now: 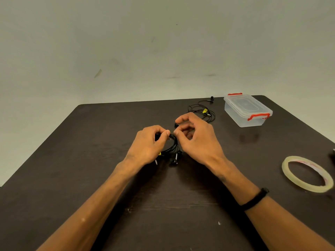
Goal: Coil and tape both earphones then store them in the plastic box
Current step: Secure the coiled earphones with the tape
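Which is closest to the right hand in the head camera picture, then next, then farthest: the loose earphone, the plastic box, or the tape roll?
From the right hand, nearest first:
1. Loose earphone, lying just beyond the fingers, toward the table's far edge.
2. Plastic box, farther off to the right, near the far edge, lid on.
3. Tape roll, far right, near the table's right edge.

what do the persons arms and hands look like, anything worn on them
Both forearms are bare, with no sleeves in view. The right forearm carries a thin black band just above the wrist, with a small thicker block on its upper end. The left hand and right hand wear no gloves, and no rings or watch face show on the fingers or wrists.
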Motion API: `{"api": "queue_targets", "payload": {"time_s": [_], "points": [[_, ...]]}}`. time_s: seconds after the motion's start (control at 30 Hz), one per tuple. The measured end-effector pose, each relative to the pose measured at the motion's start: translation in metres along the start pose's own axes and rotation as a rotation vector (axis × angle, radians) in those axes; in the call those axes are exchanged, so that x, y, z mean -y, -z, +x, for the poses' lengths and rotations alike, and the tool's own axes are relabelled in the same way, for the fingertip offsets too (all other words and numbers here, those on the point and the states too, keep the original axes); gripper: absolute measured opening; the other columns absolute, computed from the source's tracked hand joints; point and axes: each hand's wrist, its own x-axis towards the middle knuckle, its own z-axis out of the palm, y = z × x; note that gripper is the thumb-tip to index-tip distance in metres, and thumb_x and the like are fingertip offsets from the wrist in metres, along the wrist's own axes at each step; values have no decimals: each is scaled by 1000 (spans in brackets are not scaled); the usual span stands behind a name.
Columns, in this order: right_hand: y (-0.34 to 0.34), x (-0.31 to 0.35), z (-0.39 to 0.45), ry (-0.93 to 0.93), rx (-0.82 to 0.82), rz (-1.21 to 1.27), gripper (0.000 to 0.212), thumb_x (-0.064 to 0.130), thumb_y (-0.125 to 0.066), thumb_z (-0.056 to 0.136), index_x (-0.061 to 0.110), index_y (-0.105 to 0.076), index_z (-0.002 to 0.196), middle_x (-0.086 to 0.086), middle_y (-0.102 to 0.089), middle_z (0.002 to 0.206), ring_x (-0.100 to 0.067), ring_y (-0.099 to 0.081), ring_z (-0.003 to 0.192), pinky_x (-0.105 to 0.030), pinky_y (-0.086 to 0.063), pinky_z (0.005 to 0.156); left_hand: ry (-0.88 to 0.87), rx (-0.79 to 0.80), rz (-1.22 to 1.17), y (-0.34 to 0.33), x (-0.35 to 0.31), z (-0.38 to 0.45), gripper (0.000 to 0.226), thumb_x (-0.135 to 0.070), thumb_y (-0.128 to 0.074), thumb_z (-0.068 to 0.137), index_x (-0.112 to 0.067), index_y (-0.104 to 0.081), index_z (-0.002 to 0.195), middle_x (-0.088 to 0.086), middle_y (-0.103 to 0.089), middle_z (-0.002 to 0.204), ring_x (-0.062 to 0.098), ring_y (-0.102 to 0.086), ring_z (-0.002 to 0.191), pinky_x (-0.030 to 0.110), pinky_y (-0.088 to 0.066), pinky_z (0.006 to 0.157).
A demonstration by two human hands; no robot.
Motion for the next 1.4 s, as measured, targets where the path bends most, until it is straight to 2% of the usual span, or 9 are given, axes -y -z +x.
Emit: {"api": "queue_targets", "payload": {"time_s": [0.17,0.37,0.47,0.6,0.87,1.03,1.13,1.2,1.4], "points": [[-11,0,-6,207,-118,-141,26,19,-75,89,22,-65,113,14,-70,88,-10,-66,79,-41,-59,73,-18,-118,-8,-2,-3,-3,24,-34,-58,105,-19,-75,97,-4,-74,81,12,-70,78,27,-54,69],[-23,4,-15,321,-258,-248,23,19,-80,88,22,-69,108,14,-70,93,-11,-65,80,-39,-59,66,-22,-230,-73,-1,-10,-4,25,-32,-59,104,-20,-74,90,-10,-72,78,2,-66,72,15,-47,64],[-22,2,-14,452,-298,-415,12,17,-76,91,19,-73,102,8,-72,89,-19,-64,81,-42,-55,58,87,-159,-240,1,-10,-1,35,-35,-57,104,-19,-74,78,-7,-69,70,8,-58,61,30,-48,66],[-17,-3,-8,558,-261,-589,10,16,-71,94,16,-73,104,3,-72,87,-22,-60,83,-38,-51,55,229,-89,-518,4,-11,1,38,-34,-60,103,-17,-74,72,-1,-61,64,15,-47,61,35,-41,65],[-11,-11,-3,351,-103,-315,40,28,-89,78,19,-67,109,3,-55,109,-15,-57,98,-36,-57,73,234,-85,-545,1,-7,2,36,-30,-61,104,-15,-75,74,-5,-64,62,6,-50,56,27,-44,63],[-11,-2,-3,24,-36,198,39,35,-82,89,24,-60,119,9,-71,110,-13,-69,109,-39,-58,94,168,-111,-487,2,-7,3,36,-32,-60,104,-14,-74,76,-8,-62,60,7,-50,58,27,-43,64],[-8,0,0,-124,-23,364,20,35,-67,101,22,-63,117,5,-79,98,-20,-76,96,-49,-60,90,125,-88,-459,1,-6,3,33,-37,-59,104,-17,-75,82,-2,-65,70,12,-52,63,37,-44,68],[-6,0,1,-133,-6,406,19,32,-61,104,16,-65,113,2,-80,91,-16,-77,90,-42,-60,86,97,-93,-418,0,-6,3,30,-37,-59,104,-19,-76,86,-6,-66,70,9,-53,61,34,-45,67],[-6,-4,2,-34,66,281,19,17,-75,96,17,-65,111,-3,-77,86,-19,-77,77,-43,-64,75,48,-112,-274,3,-6,2,25,-37,-60,103,-25,-74,86,-14,-67,69,0,-59,63,24,-46,66]]}}
